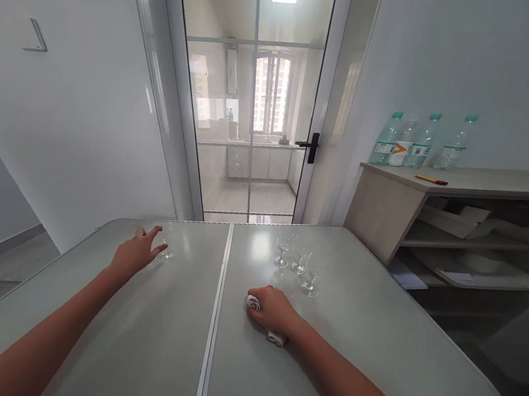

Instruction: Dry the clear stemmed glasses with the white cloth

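- On the wall at far left, a pale wall switch (36, 37) sits well above the grey desk (159, 342).
- Over the left half of the desk, the left hand (136, 252) reaches forward, palm down. Its grip is open, with the fingers spread and nothing held.
- Just beyond those fingertips, a small glass (166, 250) stands upright near the desk's far edge. Whether the fingers touch it cannot be told.
- Behind the desk, a glass door (257, 122) with a dark handle shows a bright room beyond.
- Right of the desk's middle seam, the right hand (273, 309) lies knuckles up. Its grip is closed around a white cloth (276, 338) pressed on the desk, with the cloth's ends poking out on either side of the hand.
- Beyond the right hand and a little to its right, three stemmed glasses (301, 260) stand upright, close together in a slanting row and apart from the hand.
- At far right, a wooden shelf unit (380, 204) carries water bottles (423, 142) and a pen (430, 180) on top.
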Action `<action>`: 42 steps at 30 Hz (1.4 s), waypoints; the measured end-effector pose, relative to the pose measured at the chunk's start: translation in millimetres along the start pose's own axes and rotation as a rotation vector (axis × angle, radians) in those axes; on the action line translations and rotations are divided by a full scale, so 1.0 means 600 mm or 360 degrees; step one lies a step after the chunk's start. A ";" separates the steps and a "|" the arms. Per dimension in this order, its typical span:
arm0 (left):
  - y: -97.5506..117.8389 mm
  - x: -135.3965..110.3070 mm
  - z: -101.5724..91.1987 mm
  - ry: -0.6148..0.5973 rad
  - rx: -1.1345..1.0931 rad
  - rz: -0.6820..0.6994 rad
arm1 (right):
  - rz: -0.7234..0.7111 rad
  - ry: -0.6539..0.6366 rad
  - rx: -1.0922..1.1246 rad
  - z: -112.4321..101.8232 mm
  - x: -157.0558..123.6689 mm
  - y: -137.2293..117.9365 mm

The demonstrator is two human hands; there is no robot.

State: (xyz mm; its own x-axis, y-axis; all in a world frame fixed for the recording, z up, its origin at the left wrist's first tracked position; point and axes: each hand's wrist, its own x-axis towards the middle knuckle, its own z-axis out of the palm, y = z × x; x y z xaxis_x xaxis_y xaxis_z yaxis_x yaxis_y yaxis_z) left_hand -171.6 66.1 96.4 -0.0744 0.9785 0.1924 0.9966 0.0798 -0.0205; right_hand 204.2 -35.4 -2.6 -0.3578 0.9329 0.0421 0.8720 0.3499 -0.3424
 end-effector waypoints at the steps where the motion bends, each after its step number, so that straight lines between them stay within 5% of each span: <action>1: 0.003 -0.005 -0.007 0.0027 0.0008 -0.0016 | -0.0005 0.0003 0.0000 0.000 0.000 0.000; 5: 0.032 -0.029 -0.051 0.0337 0.0015 -0.0110 | -0.0006 0.0029 -0.0012 -0.002 0.001 -0.003; 9: 0.116 -0.053 -0.089 0.0532 -0.0074 0.0023 | 0.0016 0.0002 0.0005 -0.005 0.001 -0.007; 16: 0.377 -0.073 -0.052 0.0181 -0.0444 0.0929 | -0.0011 0.0030 -0.0049 -0.006 0.001 -0.005; 22: 0.527 -0.058 -0.013 -0.0039 -0.0393 0.1184 | -0.0022 0.0063 -0.0047 -0.004 0.002 -0.002; 35: 0.574 -0.049 0.006 -0.0083 -0.0310 0.1269 | 0.0003 0.0005 0.0055 -0.017 -0.004 -0.012; 39: 0.540 -0.056 -0.004 -0.0063 -0.0333 0.1271 | -0.0029 -0.0002 0.0013 -0.009 -0.002 -0.004; 42: 0.483 -0.062 -0.014 -0.0016 -0.0366 0.1240 | -0.0029 0.0019 0.0001 -0.003 0.002 0.001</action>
State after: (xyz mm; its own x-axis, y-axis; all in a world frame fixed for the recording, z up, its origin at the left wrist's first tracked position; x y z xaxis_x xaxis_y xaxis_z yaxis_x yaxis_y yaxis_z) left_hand 120.1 51.1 91.6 0.6444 0.7389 0.1971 0.7448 -0.6649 0.0575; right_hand 205.1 -34.0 -1.3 -0.3697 0.9272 0.0595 0.8651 0.3669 -0.3421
